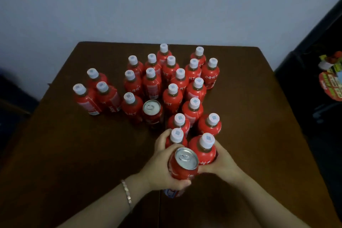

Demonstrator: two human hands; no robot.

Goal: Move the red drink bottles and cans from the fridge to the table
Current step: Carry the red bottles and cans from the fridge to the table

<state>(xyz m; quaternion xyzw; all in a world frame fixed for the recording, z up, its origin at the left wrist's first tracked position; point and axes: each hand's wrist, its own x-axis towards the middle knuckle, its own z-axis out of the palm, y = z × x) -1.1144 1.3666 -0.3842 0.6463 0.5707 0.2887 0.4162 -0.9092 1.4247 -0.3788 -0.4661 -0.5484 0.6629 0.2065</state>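
Head view: a dark brown bench (74,153) against a pale wall (166,5) carries a close cluster of upright red bottles (172,100), with a standing can (152,110) among them. At the cluster's near edge the left hand (162,164) curls round the held can (186,163) and touches the left bottle (176,136), while the right hand (224,163) grips the right bottle (203,152). The three are pressed together, probably so that one trip delivers several drinks.
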